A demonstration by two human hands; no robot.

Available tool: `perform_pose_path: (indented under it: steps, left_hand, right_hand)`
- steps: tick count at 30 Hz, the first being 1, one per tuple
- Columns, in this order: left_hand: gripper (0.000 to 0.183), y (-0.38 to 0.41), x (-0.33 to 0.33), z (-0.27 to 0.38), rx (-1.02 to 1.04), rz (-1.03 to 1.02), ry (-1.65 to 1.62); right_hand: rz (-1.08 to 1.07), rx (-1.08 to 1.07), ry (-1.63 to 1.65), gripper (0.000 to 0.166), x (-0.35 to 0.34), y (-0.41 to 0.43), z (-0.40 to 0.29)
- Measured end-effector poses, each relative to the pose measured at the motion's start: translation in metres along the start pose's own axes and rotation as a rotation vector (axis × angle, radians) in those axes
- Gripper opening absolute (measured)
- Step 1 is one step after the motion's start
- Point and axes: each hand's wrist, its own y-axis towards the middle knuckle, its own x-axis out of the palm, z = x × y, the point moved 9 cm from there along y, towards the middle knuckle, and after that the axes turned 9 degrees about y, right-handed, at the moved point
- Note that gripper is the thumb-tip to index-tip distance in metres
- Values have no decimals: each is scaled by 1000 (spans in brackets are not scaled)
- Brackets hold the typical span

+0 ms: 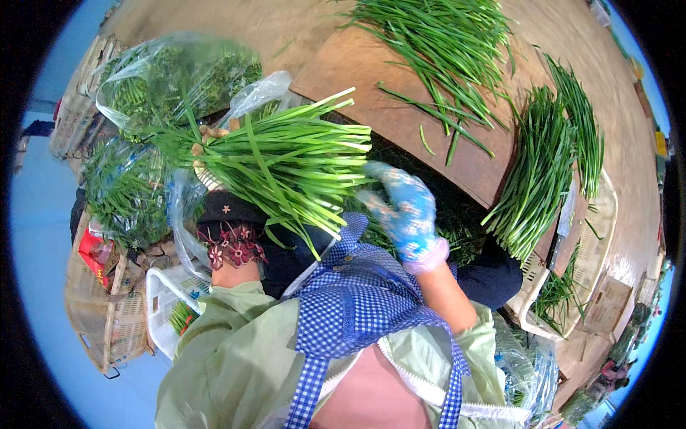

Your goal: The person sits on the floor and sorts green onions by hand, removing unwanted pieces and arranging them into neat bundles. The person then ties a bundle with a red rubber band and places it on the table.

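Note:
My left hand (209, 155), in a striped glove with bare fingertips, grips a large bunch of green garlic chives (289, 161); the pale cut ends fan out to the right. Beside those ends is my right hand (402, 206), in a blue flowered glove, blurred, with its fingers apart and nothing seen in them. A loose pile of chives (445, 48) lies on the brown board (332, 69) ahead. Another bunch (536, 171) rests at the right, next to a knife (563, 225) with a dark handle.
Clear plastic bags of greens (177, 80) stand at the left, above a white crate (161, 300) and a tan crate (88, 300). A cream plastic crate (605, 230) sits under the knife at the right. More bagged greens (522, 370) lie at the lower right. A person (613, 372) shows far off.

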Motion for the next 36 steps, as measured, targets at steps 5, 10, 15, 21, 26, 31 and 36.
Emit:
perform_pose_path:
  steps: [5,10,15,21,26,31,36]
  left_hand:
    - [29,-2,12,-13,-5,7,-91]
    - [30,-7,52,-16,46,-170,21]
    - [36,5,-21,11,150,-280,71]
    - [30,-8,35,-15,-145,-257,-114]
    - [31,-4,18,-3,101,-134,89]
    - [32,-3,18,-14,-4,-3,-2]
    - [29,-5,27,-10,78,212,166]
  right_hand:
    - [177,15,-51,10,-10,-8,39]
    - [136,239,120,23,-25,-31,98]
    - [-98,87,-95,29,35,-5,53]
    - [282,303,-7,8,-26,-33,98]
    - [47,-61,-188,21,-28,-19,14]
    - [-78,-27,19,23,36,6,1]
    - [108,518,985,18,68,-10,60]
